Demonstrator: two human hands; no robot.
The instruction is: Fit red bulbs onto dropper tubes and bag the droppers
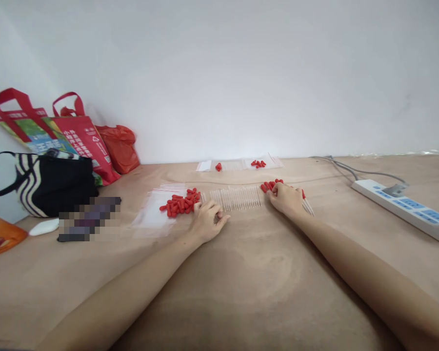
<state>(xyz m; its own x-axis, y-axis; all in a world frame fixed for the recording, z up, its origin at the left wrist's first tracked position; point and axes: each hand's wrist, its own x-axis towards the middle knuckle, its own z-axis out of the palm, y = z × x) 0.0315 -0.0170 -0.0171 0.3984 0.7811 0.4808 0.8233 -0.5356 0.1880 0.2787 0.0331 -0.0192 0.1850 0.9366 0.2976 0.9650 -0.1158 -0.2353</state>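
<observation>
My left hand point(208, 222) rests on the table with its fingers curled down and the thumb out to the right. It lies between a heap of red rubber bulbs point(181, 204) and a row of thin clear tubes point(241, 198); whatever its fingertips hold is hidden. Beyond the row's right end, my right hand point(287, 199) is closed at a second group of red bulbs point(269, 185), thumb and forefinger pinched against one. From under that hand stick out more slender tubes point(309, 207), partly covered. The left heap lies on clear plastic bags point(153, 217).
Against the wall lie bags with more red bulbs point(258, 164) and tubes point(233, 165). A white power strip point(406, 207) with a grey cable is at right. Shopping bags point(84, 141), a black striped bag point(64, 180), a white object point(44, 227) and an orange packet point(3, 234) stand left.
</observation>
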